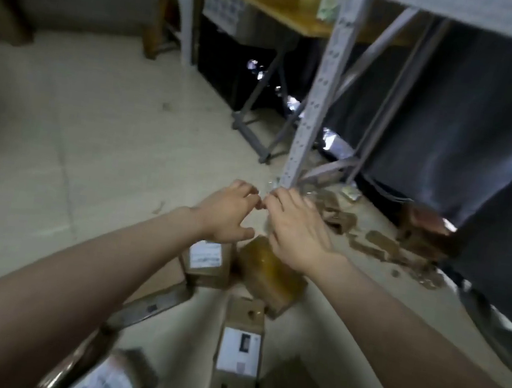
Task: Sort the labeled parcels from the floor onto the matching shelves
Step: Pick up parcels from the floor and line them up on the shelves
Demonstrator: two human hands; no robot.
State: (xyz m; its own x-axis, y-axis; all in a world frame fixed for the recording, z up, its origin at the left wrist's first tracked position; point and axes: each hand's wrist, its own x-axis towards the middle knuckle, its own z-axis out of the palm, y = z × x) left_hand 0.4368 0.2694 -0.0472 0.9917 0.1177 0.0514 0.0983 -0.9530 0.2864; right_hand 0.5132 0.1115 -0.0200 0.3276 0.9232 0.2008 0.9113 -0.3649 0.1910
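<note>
Several brown cardboard parcels lie on the tiled floor below my arms. One with a white label (pixel 207 260) sits just under my left hand (pixel 229 214). A tape-wrapped parcel (pixel 271 279) lies tilted beneath my right hand (pixel 296 232). Closer to me are a long box with a white label (pixel 240 351), a flat parcel (pixel 150 306) and a labelled parcel at the lower left (pixel 110 380). Both hands reach forward above the parcels with fingers loosely spread, fingertips almost meeting. Neither plainly holds anything. The grey metal shelf rack (pixel 324 83) stands just beyond them.
Torn cardboard scraps (pixel 374 242) litter the floor right of the rack foot. A dark sheet (pixel 469 129) hangs under the rack. Behind stand a wooden table (pixel 290 9) and a folding metal frame (pixel 259 104). Pale tiled floor (pixel 95 129) stretches left.
</note>
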